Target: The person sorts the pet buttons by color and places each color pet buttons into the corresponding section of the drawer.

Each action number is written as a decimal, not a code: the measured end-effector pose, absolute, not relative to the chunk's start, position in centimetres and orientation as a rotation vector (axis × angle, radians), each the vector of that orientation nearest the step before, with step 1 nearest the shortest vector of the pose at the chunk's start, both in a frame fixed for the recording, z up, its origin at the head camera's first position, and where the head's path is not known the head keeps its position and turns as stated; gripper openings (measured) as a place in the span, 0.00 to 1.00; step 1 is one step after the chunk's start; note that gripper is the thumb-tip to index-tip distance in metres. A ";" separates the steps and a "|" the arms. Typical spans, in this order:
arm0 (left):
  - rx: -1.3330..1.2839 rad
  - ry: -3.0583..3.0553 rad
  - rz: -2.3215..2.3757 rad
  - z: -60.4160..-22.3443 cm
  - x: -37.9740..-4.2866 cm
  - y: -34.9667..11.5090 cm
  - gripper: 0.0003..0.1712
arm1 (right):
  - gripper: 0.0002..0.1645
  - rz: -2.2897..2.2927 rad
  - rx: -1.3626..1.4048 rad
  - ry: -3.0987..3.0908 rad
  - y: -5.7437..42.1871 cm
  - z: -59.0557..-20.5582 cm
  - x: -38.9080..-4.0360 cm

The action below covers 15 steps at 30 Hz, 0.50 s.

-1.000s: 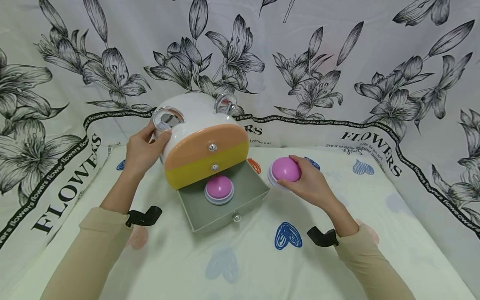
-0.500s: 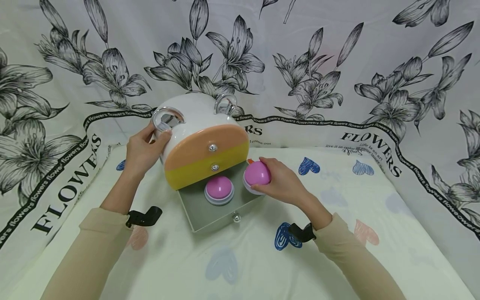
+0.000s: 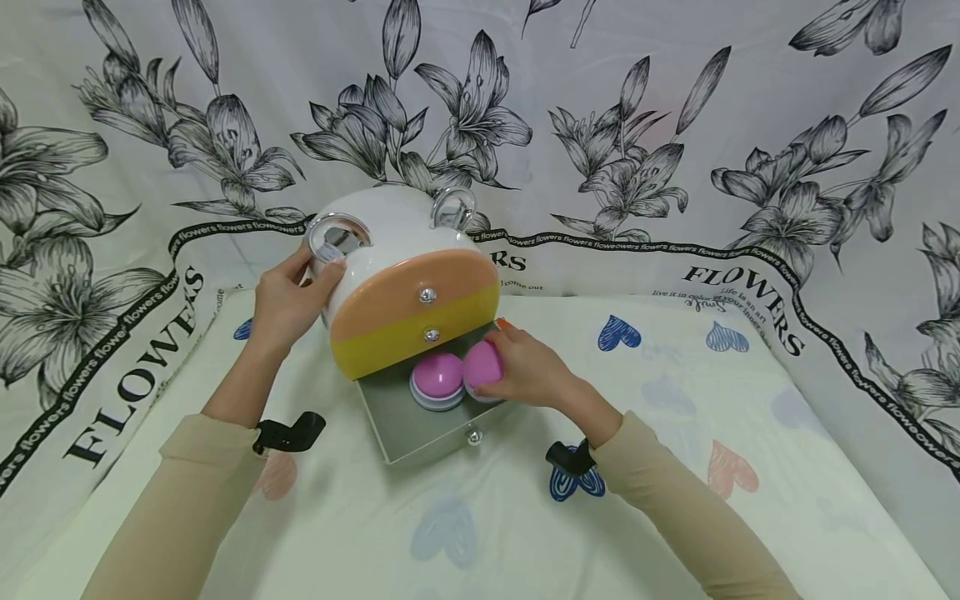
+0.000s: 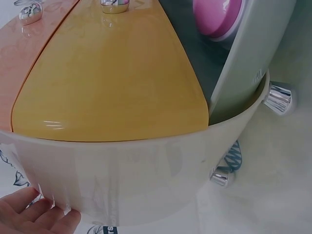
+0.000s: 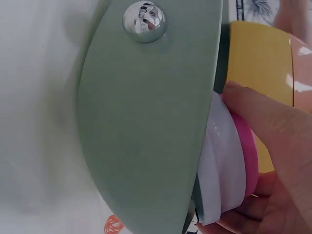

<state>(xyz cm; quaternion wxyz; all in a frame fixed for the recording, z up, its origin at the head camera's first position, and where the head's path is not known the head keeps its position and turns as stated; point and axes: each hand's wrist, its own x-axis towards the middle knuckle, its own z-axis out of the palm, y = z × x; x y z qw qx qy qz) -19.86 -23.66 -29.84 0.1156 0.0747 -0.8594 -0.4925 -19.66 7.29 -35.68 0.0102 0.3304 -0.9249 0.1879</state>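
Note:
A rounded white tabletop drawer cabinet (image 3: 393,217) has an orange drawer, a yellow drawer and a pulled-out green drawer (image 3: 408,433). My left hand (image 3: 288,304) grips its left side by a chrome ear-like ring (image 3: 337,233); in the left wrist view fingertips (image 4: 61,214) touch the white wall. With my right hand (image 3: 536,371) I hold a pink dome push button (image 3: 482,367) over the right part of the green drawer, tilted, beside another pink push button (image 3: 438,377) lying inside. The right wrist view shows its white base (image 5: 219,165) at the drawer's rim, my thumb on the pink dome.
Chrome knobs (image 3: 427,295) sit on the drawer fronts. Behind the cabinet hangs a flower-print cloth (image 3: 555,183). The surface is covered by a pale sheet (image 3: 637,417) printed with hearts.
My right hand has moved left with the pink push button, from beside the cabinet to over the green drawer. The left hand stays on the cabinet.

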 end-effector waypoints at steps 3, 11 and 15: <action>0.211 -2.513 -1.442 -29.8 -19.9 -23.6 0.42 | 0.38 0.585 1.064 -2.902 7.0 -35.8 -19.8; 0.213 -2.516 -1.434 -29.8 -19.9 -23.6 0.42 | 0.41 0.439 1.096 -2.949 6.4 -36.0 -19.8; 0.202 -2.512 -1.437 -29.7 -19.8 -23.6 0.41 | 0.42 0.410 1.066 -3.009 6.1 -36.1 -19.8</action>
